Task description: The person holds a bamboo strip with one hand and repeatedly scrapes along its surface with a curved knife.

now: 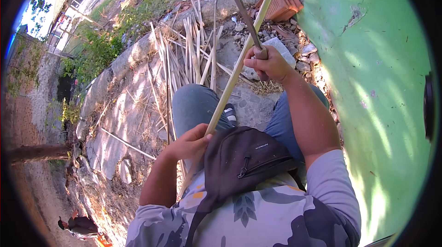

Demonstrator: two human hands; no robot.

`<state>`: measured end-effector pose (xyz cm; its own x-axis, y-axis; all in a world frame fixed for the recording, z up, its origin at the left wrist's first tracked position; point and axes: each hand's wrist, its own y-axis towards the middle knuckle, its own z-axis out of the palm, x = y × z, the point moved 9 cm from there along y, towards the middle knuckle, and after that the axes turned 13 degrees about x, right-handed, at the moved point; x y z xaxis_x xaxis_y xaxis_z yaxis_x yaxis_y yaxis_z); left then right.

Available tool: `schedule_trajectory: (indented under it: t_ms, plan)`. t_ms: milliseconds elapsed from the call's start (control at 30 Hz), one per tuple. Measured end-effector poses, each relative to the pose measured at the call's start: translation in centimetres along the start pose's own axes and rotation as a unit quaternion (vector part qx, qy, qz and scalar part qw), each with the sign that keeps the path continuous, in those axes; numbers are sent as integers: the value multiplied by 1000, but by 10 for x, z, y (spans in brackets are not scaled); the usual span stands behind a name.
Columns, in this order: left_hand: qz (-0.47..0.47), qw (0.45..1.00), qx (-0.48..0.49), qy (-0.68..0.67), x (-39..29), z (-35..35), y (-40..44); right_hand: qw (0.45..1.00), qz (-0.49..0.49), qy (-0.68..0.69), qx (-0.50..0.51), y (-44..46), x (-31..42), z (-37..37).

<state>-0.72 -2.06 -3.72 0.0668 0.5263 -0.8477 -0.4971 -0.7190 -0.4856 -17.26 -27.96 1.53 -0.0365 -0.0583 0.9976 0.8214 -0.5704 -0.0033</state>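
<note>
The right hand grips the handle of a long dark blade at upper center, beside a pale strip — a length running diagonally from the top of the frame to the left hand, which clasps it near center. Split strips lie heaped on the ground, upper left of center — beyond the knees.

The pale strip looks like smooth, matt wood; twelve o'clock, dull metal blade; five, matt cloth bag.
</note>
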Motion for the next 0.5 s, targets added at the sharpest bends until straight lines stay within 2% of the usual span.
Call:
schedule_trajectory:
  t_ms: [133, 233, 267, 367, 467, 500]
  plan:
    - [50, 998, -49, 7, -33, -4, 26, 1000, -2, 9, 1, -4, 7, 5]
    - [28, 999, -24, 31, -41, -4, 55, 1000, -3, 3, 4, -5, 6, 10]
    - [19, 1000, -6, 2, -39, -6, 61, 1000, -5, -3, 3, -4, 4, 9]
    - [1, 996, 41, -85, -34, -8, 74, 992, 16, -125, -20, -1, -19, -8]
    - [18, 983, 70, -168, -29, -16, 73, 938, 34, -343, -29, -6, -4, -9]
    - [36, 978, 83, -187, -26, -19, 74, 920, 61, -387, -3, -5, -2, -4]
